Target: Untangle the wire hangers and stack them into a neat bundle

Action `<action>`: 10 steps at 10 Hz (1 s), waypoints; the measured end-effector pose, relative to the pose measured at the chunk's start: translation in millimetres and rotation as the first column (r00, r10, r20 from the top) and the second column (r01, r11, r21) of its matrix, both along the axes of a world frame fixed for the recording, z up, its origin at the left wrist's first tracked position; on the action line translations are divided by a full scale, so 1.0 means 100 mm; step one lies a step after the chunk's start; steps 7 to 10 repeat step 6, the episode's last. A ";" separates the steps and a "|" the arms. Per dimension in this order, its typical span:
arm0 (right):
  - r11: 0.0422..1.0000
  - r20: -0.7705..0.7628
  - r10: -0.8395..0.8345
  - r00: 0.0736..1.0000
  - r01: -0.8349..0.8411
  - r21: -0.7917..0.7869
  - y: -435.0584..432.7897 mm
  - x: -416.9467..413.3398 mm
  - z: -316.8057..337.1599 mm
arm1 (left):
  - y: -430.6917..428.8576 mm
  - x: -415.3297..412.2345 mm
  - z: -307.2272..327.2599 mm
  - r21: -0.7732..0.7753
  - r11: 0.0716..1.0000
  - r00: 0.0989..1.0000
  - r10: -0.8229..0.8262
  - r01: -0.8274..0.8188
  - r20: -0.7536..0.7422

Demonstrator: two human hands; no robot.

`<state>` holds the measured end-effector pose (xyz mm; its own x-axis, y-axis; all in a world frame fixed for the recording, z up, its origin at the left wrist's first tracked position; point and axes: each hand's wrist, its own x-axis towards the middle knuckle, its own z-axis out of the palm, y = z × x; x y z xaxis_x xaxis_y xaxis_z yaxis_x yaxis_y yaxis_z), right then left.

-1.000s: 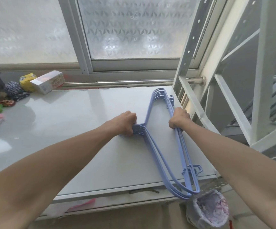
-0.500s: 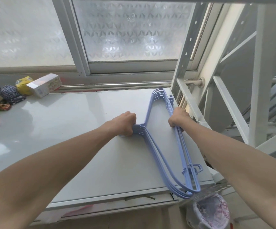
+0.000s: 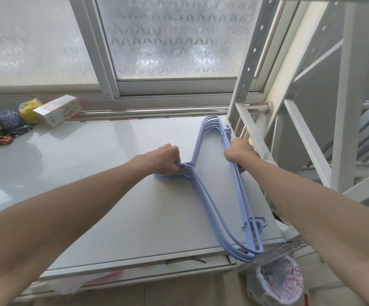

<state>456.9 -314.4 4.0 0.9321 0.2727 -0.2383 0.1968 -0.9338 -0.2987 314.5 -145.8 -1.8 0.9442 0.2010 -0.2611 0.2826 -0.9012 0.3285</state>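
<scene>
Item: blue wire hangers [image 3: 210, 186], nested bundle, flat on worktop [image 3: 113, 195] at its right edge. Change over the last second: none; bundle unmoved. Your left hand [image 3: 164, 160] fingers grip the hooks; right hand [image 3: 238, 152] grips the bars. Stacking appears nearly complete.

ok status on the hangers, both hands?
Left hand shut on hanger hooks. Right hand shut on the straight bottom bars. Blue hangers bundled, flat on the table, near end overhanging edge. Nothing in the way.
</scene>
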 end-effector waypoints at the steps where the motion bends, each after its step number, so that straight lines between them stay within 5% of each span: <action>1: 1.000 0.021 0.002 1.000 -0.001 -0.016 0.00 -0.04 0.01 | 0.01 -0.01 0.00 0.000 1.000 1.000 -0.005 0.005 0.001; 5: 0.999 0.150 -0.031 0.988 0.032 -0.008 -0.12 -0.37 0.19 | 0.11 -0.25 0.11 0.003 1.000 0.997 -0.022 0.022 0.078; 6: 0.996 0.216 -0.065 0.974 0.051 0.072 -0.18 -0.53 0.35 | 0.04 -0.40 0.32 -0.021 1.000 0.957 0.023 -0.018 0.289; 10: 0.996 0.216 -0.065 0.974 0.051 0.072 -0.18 -0.53 0.35 | 0.04 -0.40 0.32 -0.021 1.000 0.957 0.023 -0.018 0.289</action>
